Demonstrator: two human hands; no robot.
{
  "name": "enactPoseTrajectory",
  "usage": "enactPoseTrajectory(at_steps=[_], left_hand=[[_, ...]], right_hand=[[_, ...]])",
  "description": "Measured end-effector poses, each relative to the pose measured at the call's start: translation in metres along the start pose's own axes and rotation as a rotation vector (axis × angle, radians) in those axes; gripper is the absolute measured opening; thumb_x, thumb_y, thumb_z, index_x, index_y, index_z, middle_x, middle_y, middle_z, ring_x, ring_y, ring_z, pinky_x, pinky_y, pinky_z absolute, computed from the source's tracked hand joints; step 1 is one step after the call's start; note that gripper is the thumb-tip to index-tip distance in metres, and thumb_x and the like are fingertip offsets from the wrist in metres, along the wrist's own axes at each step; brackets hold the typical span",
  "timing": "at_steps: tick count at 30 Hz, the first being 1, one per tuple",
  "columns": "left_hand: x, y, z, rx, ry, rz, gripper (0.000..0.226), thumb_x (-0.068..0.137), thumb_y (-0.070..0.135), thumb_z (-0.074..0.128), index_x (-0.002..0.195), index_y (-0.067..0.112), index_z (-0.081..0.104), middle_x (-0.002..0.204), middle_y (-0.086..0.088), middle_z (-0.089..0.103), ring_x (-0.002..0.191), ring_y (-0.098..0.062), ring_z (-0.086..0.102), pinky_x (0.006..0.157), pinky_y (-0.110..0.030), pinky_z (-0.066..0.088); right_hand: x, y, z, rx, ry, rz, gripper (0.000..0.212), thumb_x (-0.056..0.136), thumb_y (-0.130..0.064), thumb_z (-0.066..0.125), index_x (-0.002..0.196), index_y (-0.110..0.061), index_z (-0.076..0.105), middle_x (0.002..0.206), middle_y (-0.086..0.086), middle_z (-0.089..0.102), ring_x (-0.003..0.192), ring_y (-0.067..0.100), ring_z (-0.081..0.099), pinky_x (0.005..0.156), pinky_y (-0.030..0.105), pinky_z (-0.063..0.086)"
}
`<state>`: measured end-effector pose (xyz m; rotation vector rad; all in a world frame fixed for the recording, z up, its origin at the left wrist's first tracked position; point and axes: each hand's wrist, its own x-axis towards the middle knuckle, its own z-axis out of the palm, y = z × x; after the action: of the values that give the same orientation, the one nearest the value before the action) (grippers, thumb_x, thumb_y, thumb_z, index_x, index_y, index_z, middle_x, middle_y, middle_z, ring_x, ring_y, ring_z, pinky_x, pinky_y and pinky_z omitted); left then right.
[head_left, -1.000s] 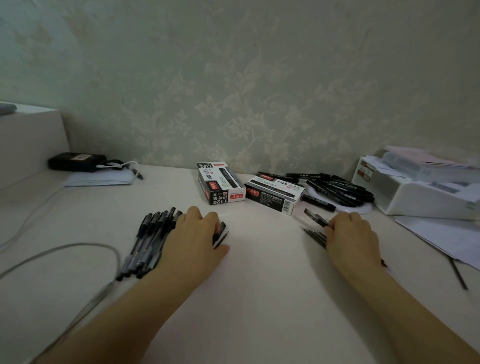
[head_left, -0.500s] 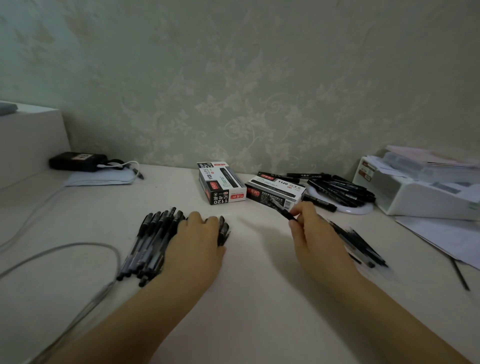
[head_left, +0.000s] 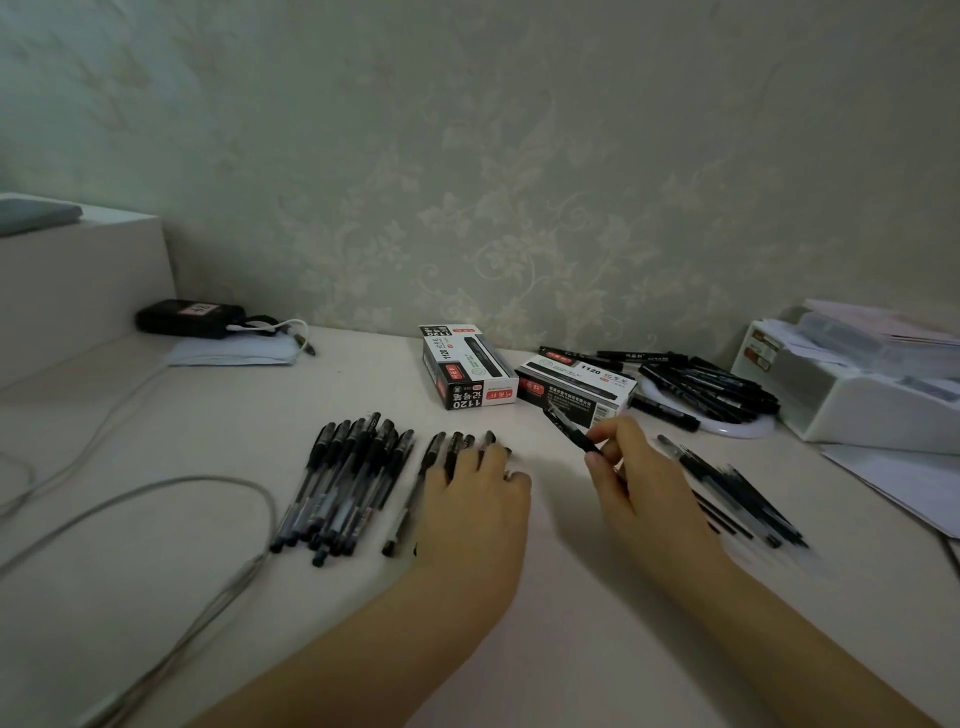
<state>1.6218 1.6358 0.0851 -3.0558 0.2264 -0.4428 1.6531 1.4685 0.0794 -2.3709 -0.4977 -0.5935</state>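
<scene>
Sorting of pens looks to be the step in hand, seen from the head camera. The right hand (head_left: 639, 483) pinches one pen (head_left: 571, 435) between thumb and fingertips, raised off the table (head_left: 561, 597) to the front right of the pen box (head_left: 467, 371). The left hand (head_left: 472, 504) lies flat, its fingers pressing a short row of pens (head_left: 434, 460) in front of that box. A bigger pile (head_left: 348, 488) lies to its front left. Next, I judge, the pinched pen needs turning parallel and laying beside the row.

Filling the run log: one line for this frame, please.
right grip: pinches one black pen, held up | left grip: rests on loose pens | pen row: on table beside left grip
</scene>
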Motion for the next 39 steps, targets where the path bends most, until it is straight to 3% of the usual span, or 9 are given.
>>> enactPoseTrajectory(at_steps=[6,10,13,17,21,24,30,35,39], left_hand=[[0.003,-0.016,0.002,0.023,0.020,-0.064,0.042,0.089,0.008,0.050,0.129,0.020,0.049,0.139,-0.007,0.035,0.126,-0.029,0.034,0.098,-0.042,0.033],[0.008,-0.022,0.004,-0.079,0.104,-0.056,0.037,0.091,0.014,0.050,0.128,0.022,0.049,0.131,-0.003,0.039,0.120,-0.024,0.038,0.094,-0.035,0.035],[0.013,-0.018,0.002,-0.636,0.272,-0.093,0.028,0.097,0.033,0.051,0.122,0.021,0.056,0.117,0.005,0.055,0.104,-0.010,0.053,0.087,-0.022,0.044],[0.014,-0.006,-0.002,-1.509,0.108,-0.181,0.016,0.096,0.026,0.055,0.105,0.020,0.068,0.095,0.002,0.072,0.093,-0.008,0.067,0.085,-0.024,0.053],[0.009,0.002,-0.010,-2.075,0.027,-0.208,0.025,0.098,0.023,0.048,0.102,0.009,0.068,0.099,-0.008,0.071,0.098,-0.018,0.067,0.090,-0.030,0.053],[0.006,0.010,-0.018,-2.339,0.050,-0.298,0.024,0.097,0.028,0.044,0.092,0.010,0.059,0.079,-0.005,0.062,0.088,-0.016,0.063,0.090,-0.028,0.051],[0.007,0.014,-0.023,-2.388,0.130,-0.445,0.028,0.103,0.034,0.036,0.080,0.018,0.042,0.060,0.004,0.033,0.054,-0.005,0.045,0.077,-0.021,0.042],[0.011,0.004,-0.018,-2.357,0.210,-0.546,0.029,0.101,0.040,0.040,0.079,0.024,0.047,0.054,0.006,0.033,0.047,-0.005,0.041,0.054,-0.022,0.037],[0.013,-0.004,-0.015,-2.257,0.175,-0.486,0.029,0.100,0.044,0.040,0.080,0.024,0.051,0.060,0.004,0.046,0.056,-0.008,0.051,0.061,-0.025,0.041]], right_hand=[[-0.001,0.001,-0.002,0.040,-0.004,0.043,0.009,0.100,-0.021,0.052,0.103,-0.028,0.050,0.072,-0.011,0.057,0.065,-0.001,0.055,0.058,0.015,0.044],[-0.001,-0.003,-0.003,0.106,-0.033,0.080,0.005,0.098,-0.021,0.055,0.102,-0.023,0.056,0.078,-0.007,0.062,0.067,0.006,0.057,0.061,0.020,0.047],[-0.001,-0.011,-0.005,0.155,-0.046,0.050,0.005,0.098,-0.021,0.056,0.101,-0.024,0.057,0.079,-0.006,0.065,0.070,0.007,0.059,0.062,0.016,0.046],[-0.007,-0.023,-0.006,0.254,-0.162,-0.009,0.008,0.100,-0.023,0.054,0.103,-0.029,0.057,0.081,-0.009,0.065,0.073,0.010,0.062,0.066,0.026,0.051],[-0.008,-0.033,-0.002,0.355,-0.191,-0.018,0.014,0.103,-0.023,0.046,0.101,-0.032,0.058,0.073,-0.011,0.061,0.060,0.001,0.051,0.056,0.019,0.041],[-0.010,-0.044,0.005,0.364,-0.197,-0.035,0.018,0.104,-0.023,0.043,0.103,-0.034,0.057,0.071,-0.024,0.061,0.061,-0.001,0.055,0.059,0.013,0.042],[-0.014,-0.056,0.020,0.248,-0.199,-0.071,0.018,0.106,-0.031,0.036,0.113,-0.030,0.053,0.069,-0.009,0.060,0.058,0.008,0.055,0.055,0.026,0.041],[-0.018,-0.057,0.026,0.069,-0.292,-0.125,0.026,0.106,-0.037,0.028,0.131,-0.037,0.036,0.074,-0.003,0.062,0.057,0.011,0.054,0.056,0.031,0.044],[-0.017,-0.055,0.024,0.046,-0.283,-0.121,0.026,0.106,-0.036,0.028,0.127,-0.030,0.042,0.072,-0.005,0.057,0.056,0.011,0.050,0.053,0.029,0.039]])
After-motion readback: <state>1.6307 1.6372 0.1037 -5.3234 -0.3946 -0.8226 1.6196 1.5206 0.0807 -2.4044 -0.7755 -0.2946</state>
